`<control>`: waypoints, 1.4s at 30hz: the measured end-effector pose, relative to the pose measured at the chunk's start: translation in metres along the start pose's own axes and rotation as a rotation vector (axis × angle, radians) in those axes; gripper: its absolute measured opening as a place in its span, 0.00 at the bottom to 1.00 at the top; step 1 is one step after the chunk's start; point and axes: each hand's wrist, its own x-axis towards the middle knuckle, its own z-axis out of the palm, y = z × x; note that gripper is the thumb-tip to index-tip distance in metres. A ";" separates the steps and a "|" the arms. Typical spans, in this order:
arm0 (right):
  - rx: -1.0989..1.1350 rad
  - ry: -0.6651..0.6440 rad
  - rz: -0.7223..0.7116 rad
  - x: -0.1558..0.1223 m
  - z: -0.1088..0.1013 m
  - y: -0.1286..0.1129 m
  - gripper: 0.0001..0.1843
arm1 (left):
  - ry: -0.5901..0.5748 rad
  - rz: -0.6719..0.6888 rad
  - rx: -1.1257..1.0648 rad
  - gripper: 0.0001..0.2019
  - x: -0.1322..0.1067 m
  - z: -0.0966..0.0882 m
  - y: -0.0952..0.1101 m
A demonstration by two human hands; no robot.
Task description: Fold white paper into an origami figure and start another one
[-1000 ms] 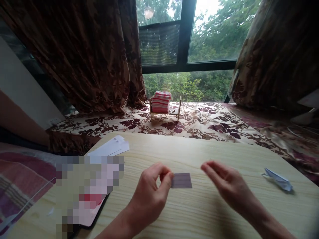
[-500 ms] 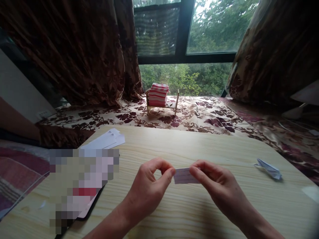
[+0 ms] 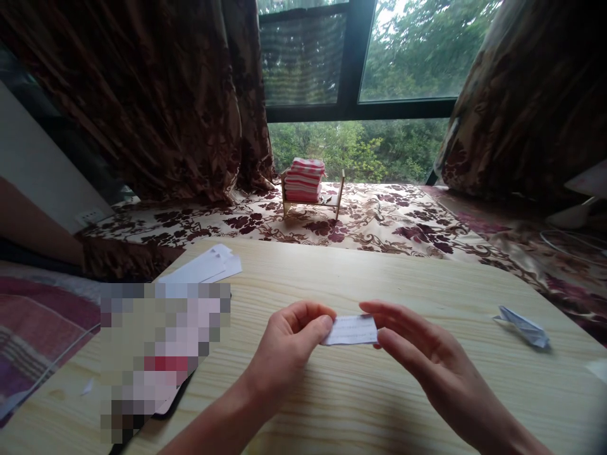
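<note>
A small rectangular piece of paper (image 3: 351,330), white with faint lines of print, is held above the wooden table (image 3: 303,272). My left hand (image 3: 296,335) pinches its left end between thumb and fingers. At the paper's right end is my right hand (image 3: 422,347), thumb and fingers apart around the edge. One right fingertip shows just under the paper's corner; whether it touches the paper I cannot tell. A folded paper piece (image 3: 523,327) lies on the table off to the right.
White paper strips (image 3: 203,264) lie at the table's back left, beyond a blurred-out flat item with a black edge (image 3: 176,395). A paper scrap (image 3: 87,387) is near the left edge. Behind the table, a small rack (image 3: 337,196) holds folded striped cloths (image 3: 305,180) on flowered fabric.
My right thumb and fingers have spread off the paper's right end. The paper has tipped, so its printed face shows more brightly. My left hand still pinches it.
</note>
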 end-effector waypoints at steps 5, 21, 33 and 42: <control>-0.043 -0.029 -0.030 -0.002 -0.004 0.001 0.21 | 0.025 -0.073 -0.160 0.08 0.001 0.000 0.002; -0.050 -0.035 -0.074 0.004 -0.002 0.004 0.15 | 0.029 0.007 -0.063 0.12 -0.004 0.003 0.003; 0.081 -0.016 -0.015 0.005 0.001 0.008 0.12 | -0.114 -0.019 0.030 0.14 -0.004 0.002 0.003; 0.143 -0.020 -0.059 0.005 0.005 0.009 0.14 | -0.133 -0.096 -0.139 0.18 0.000 0.000 -0.002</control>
